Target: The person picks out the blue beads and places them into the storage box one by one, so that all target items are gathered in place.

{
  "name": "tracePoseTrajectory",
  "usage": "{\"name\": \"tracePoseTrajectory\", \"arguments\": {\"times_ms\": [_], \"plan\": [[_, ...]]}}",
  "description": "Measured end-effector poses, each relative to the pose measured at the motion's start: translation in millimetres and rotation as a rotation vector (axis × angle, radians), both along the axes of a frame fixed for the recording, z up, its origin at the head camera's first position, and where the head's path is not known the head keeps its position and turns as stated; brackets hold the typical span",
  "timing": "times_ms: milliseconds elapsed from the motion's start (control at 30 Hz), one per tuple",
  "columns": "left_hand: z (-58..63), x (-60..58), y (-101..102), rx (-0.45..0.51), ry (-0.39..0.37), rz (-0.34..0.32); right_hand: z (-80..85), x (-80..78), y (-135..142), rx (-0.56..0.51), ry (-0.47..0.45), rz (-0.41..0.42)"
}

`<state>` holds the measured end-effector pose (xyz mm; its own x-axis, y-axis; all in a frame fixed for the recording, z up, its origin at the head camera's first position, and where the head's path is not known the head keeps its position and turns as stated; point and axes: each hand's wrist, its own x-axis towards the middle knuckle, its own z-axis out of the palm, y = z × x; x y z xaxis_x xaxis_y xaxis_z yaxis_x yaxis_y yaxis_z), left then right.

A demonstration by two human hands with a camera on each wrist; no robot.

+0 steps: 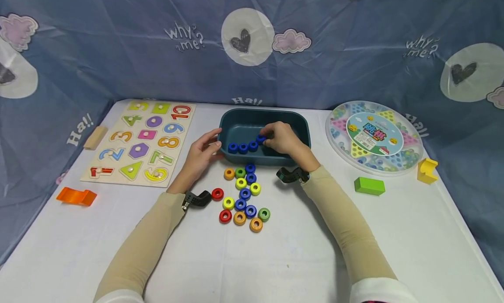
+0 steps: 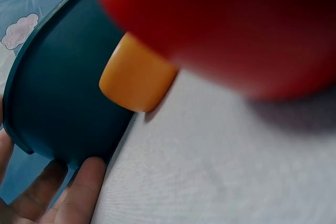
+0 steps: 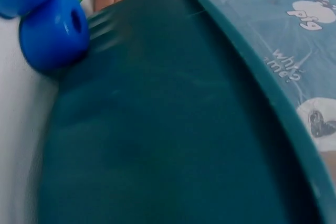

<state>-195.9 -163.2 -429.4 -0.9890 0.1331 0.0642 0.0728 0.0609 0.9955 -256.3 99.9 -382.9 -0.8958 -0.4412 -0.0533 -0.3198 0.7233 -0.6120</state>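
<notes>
A dark teal bin (image 1: 269,160) holds a slightly bent row of blue ring beads (image 1: 243,148). My right hand (image 1: 284,139) reaches over its near wall and pinches a blue ring bead (image 1: 260,139) at the row's right end. At the bin's left end, my left hand (image 1: 200,156) rests its extended fingers (image 2: 86,187) against the outer wall. Loose ring beads (image 1: 245,193) in red, orange, yellow, green and blue lie on the table in front of the bin. A red ring bead (image 1: 217,194) sits beside the left wrist camera. The right wrist view hides the right fingers behind the bin wall.
A wooden number-and-shape puzzle board (image 1: 145,141) lies on the left, with an orange block (image 1: 76,196) and a natural wood block (image 1: 95,137) near it. To the right are a round marble game box (image 1: 374,134), a green block (image 1: 369,186) and a yellow block (image 1: 427,171).
</notes>
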Motion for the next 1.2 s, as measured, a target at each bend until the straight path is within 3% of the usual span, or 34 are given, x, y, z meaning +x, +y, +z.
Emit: {"name": "tracePoseTrajectory", "arguments": {"times_ms": [167,400,600,733,900,1033,1200], "plan": [[-3.8,-2.4,-2,-0.007,0.022,0.004,-0.8,-1.6,-1,-0.055,-0.083,0.022],[-0.5,-1.2,-1,0.001,-0.005,0.0,-0.8,0.0,0,-0.066,-0.099,0.02],[16.9,8.6,3,-0.003,-0.014,-0.011,3.1,5.7,3,-0.119,0.013,0.034],[23.9,12.7,6,-0.009,-0.014,-0.015,13.8,24.7,5,-0.259,0.163,0.1],[25.3,13.5,5,-0.018,-0.011,-0.016,24.0,61.1,1,-0.347,0.336,0.289],[25.5,13.9,5,-0.01,-0.011,-0.015,18.7,83.1,1,-0.274,0.326,0.409],[24.5,14.0,5,0.001,-0.012,-0.006,1.2,95.1,6,-0.117,0.256,0.444]]}}
